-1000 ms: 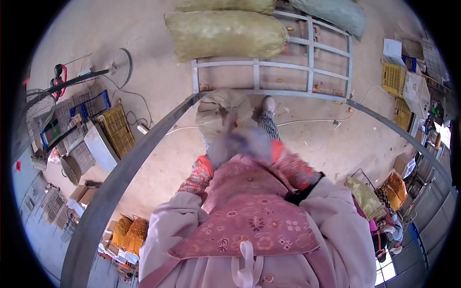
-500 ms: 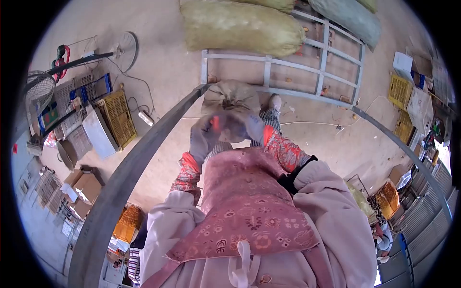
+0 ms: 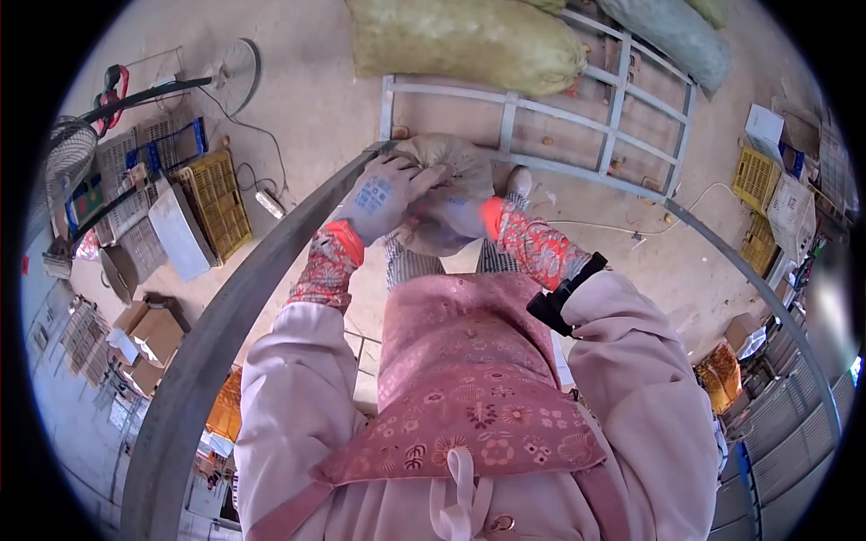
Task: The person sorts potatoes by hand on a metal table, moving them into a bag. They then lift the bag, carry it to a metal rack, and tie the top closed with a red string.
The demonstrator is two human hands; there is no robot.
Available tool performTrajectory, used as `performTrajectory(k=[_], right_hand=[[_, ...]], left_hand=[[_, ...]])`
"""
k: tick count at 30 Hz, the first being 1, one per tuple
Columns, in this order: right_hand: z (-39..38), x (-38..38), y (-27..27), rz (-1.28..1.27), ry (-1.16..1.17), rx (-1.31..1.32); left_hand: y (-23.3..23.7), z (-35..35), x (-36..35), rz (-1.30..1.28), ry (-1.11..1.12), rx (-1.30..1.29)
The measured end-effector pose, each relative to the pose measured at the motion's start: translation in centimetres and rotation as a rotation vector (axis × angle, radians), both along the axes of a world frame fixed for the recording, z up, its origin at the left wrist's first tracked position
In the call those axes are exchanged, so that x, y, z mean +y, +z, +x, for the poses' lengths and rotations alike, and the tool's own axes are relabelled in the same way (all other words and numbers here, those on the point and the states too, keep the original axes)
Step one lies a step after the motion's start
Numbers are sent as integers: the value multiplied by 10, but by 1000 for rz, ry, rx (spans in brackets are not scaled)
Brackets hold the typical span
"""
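A full greyish-brown sack stands in front of my legs, at the near end of a metal cart frame. My left hand, in a grey glove with blue print, lies over the sack's gathered top with its fingers bent around the cloth. My right hand, gloved alike, grips the same bunched cloth from the right. Its fingertips are partly hidden under the left hand. A small reddish bit shows between the two hands.
Long stuffed sacks lie across the cart's far part. The cart's handle rails curve up along both sides of me. To the left are a yellow crate, a fan and a power strip; yellow crates stand at right.
My hands have moved from in front of the sack onto its top, the left hand now over the right. The view has shifted slightly.
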State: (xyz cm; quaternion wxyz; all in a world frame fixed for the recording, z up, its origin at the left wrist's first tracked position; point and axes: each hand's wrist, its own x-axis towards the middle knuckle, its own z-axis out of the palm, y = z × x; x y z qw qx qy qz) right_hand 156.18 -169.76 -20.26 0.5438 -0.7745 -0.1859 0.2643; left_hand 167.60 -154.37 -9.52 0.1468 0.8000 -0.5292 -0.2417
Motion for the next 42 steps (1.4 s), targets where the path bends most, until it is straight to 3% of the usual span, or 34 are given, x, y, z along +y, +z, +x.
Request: performTrajectory(k=[1,3,4,5,6,7,8,9,11,12,13,15,18,19,21,22,24,25,27,28,29,31,32,33,35,36,37,39,40,41,42], right_hand=[[-7,3,-24,0,4,3],[-28,13,-82,849,-556,948],[-22,0,-62,614,-452,752],[-16,-9,-45,616,-449,754],[-13,-16,-35,356,-285,468],[-7,-21,-20,98,-119,180],[6,-26,14,17,-30,109],[5,-25,24,17,-28,114],[4,-24,32,-345,-162,-282],[4,-23,28,-512,-96,-483],[5,-21,24,-511,-95,-484],[9,-18,15,-482,-5,-841],[15,-16,7,-347,-46,-917],[15,-15,6,-345,-45,-918],[13,-17,3,-290,-93,-898],[11,-20,3,-294,-90,-895],[4,-26,5,-314,-144,-756],[1,-29,5,-315,-140,-756],[-2,-32,9,-298,-277,-437],[-5,-34,14,-310,-285,-325],[-6,-36,17,-310,-282,-322],[-6,-40,20,-387,-311,-302],[-8,-42,16,-389,-309,-301],[-10,-43,12,-381,-277,-424],[-15,-44,4,-371,-241,-545],[-15,-41,3,-356,-197,-663],[-14,-40,2,-339,-152,-780],[-9,-40,0,-334,-99,-810],[-5,-41,1,-333,-44,-841],[-3,-41,1,-332,-43,-840],[-1,-42,0,-325,-40,-847]], left_hand=[[-6,0,-2,-21,48,90],[-19,-7,-7,-34,93,219],[-26,-14,-9,-92,378,470],[-35,-20,-9,-149,665,718],[-58,-25,-9,-333,836,947],[-89,-28,3,-332,840,948],[-122,-31,20,-264,677,894],[-116,-29,18,-154,572,855],[-103,-25,14,35,336,760],[-104,-24,11,147,367,806],[-105,-25,11,200,352,800],[-107,-28,10,308,315,784],[-145,-53,25,-261,40,-275],[-144,-55,30,-259,42,-277],[-134,-61,36,-199,429,693],[-120,-52,29,-202,428,697],[-99,-37,16,-462,199,382],[-103,-37,17,-465,201,382],[-105,-33,20,-441,383,834],[-98,-46,17,-529,722,982],[-97,-50,17,-529,725,984],[-101,-56,18,-967,1252,1780],[-104,-54,24,-997,1239,1906],[-103,-51,24,-998,1241,1909],[-103,-47,25,-591,1094,1419],[-96,-44,20,-505,916,1034],[-90,-40,15,-504,920,1033],[-83,-32,9,163,801,830],[-103,-33,18,152,540,698],[-122,-43,20,152,542,699],[-119,-46,13,-128,499,653]])
